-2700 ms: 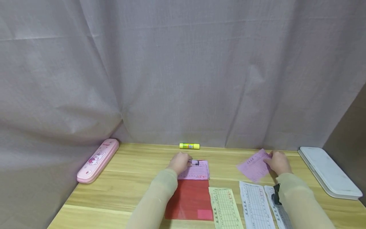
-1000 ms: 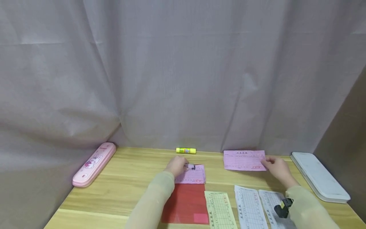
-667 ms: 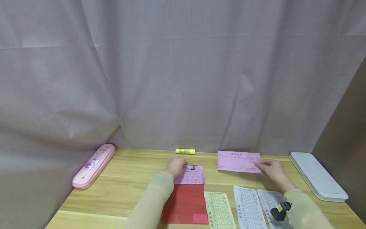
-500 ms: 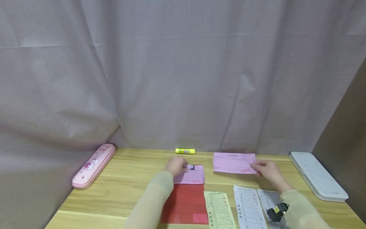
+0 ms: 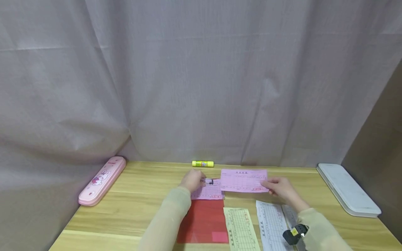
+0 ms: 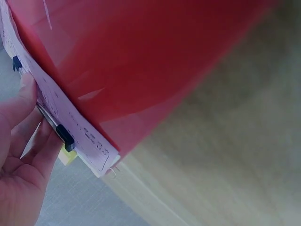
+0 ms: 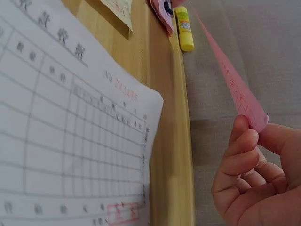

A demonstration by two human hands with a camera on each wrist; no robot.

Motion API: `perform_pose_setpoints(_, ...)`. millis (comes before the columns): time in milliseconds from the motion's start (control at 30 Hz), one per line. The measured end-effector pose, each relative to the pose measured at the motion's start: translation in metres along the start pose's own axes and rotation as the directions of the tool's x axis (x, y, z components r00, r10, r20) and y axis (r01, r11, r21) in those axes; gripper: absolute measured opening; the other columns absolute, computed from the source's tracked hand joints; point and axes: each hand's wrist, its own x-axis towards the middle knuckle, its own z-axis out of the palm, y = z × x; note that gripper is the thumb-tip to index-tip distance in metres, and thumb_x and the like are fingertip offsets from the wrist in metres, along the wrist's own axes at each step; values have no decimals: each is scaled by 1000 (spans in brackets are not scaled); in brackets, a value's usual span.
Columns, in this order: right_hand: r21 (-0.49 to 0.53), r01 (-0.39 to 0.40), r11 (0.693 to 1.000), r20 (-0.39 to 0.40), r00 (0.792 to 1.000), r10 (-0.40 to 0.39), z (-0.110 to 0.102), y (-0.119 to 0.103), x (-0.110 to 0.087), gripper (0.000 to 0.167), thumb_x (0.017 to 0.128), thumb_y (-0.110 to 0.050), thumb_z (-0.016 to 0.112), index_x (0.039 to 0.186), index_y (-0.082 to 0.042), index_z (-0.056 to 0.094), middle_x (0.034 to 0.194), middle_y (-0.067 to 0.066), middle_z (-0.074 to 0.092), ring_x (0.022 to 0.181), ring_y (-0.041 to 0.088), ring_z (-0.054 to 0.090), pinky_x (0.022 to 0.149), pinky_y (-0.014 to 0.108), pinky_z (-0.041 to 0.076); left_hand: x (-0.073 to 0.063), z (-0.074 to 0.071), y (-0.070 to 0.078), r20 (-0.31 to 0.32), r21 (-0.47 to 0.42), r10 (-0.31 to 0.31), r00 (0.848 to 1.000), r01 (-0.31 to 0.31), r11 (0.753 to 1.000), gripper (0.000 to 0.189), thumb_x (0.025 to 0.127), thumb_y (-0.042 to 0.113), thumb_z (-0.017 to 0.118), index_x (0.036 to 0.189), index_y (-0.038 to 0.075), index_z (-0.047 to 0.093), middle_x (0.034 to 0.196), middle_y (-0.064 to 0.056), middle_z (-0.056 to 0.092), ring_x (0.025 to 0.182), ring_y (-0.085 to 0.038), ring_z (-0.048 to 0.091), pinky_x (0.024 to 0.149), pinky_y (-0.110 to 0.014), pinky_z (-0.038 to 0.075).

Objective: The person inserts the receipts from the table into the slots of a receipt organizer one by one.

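A red plastic folder point(image 5: 201, 221) lies on the wooden table, with pink receipt slips point(image 5: 213, 191) at its far end. On these slips sits a metal clip point(image 5: 211, 181) with black end pieces. My left hand point(image 5: 191, 179) grips the clip, thumb on one side and fingers on the other in the left wrist view. Between thumb and fingers, my right hand point(image 5: 280, 190) pinches the right edge of a loose pink receipt point(image 5: 243, 180). This receipt is held up, printed face toward me, its left edge overlapping the slips on the folder in the head view.
A yellow receipt point(image 5: 241, 228) and white receipts point(image 5: 271, 223) lie right of the folder. Behind it rests a yellow glue stick point(image 5: 202, 164). A pink pencil case point(image 5: 102, 181) is at far left, a white case point(image 5: 348, 190) at far right. Grey curtain point(image 5: 194, 87) hangs behind.
My right hand has lifted the loose pink receipt, squared it up and carried it left to the folder's slips. My left hand has stayed on the clip.
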Motion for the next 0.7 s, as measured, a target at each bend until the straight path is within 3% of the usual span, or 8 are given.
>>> perform_pose_setpoints(300, 51, -49, 997, 30, 998, 48, 19, 1, -2, 31, 89, -25, 65, 92, 6, 65, 59, -3, 50, 53, 8, 45, 46, 19, 38, -1, 0, 1, -16, 30, 32, 999, -32, 999, 16, 78, 19, 78, 92, 13, 76, 87, 4, 73, 83, -14, 67, 78, -27, 53)
perform_pose_setpoints(533, 149, -79, 986, 109, 992, 63, 40, -9, -3, 21, 89, -15, 63, 89, 6, 64, 59, -3, 51, 51, 5, 45, 45, 14, 38, 1, 3, 0, -12, 31, 17, 1000, -17, 999, 16, 78, 18, 78, 93, 13, 76, 89, 3, 73, 85, -14, 67, 80, -28, 53)
perform_pose_setpoints(700, 147, -110, 983, 114, 989, 94, 56, -15, -3, 20, 89, -15, 65, 90, 5, 64, 62, 0, 54, 52, 7, 47, 46, 16, 40, 2, 2, 0, -9, 18, 14, 1000, -14, 1000, 17, 78, 18, 78, 94, 13, 76, 89, 3, 73, 86, -14, 67, 80, -28, 53)
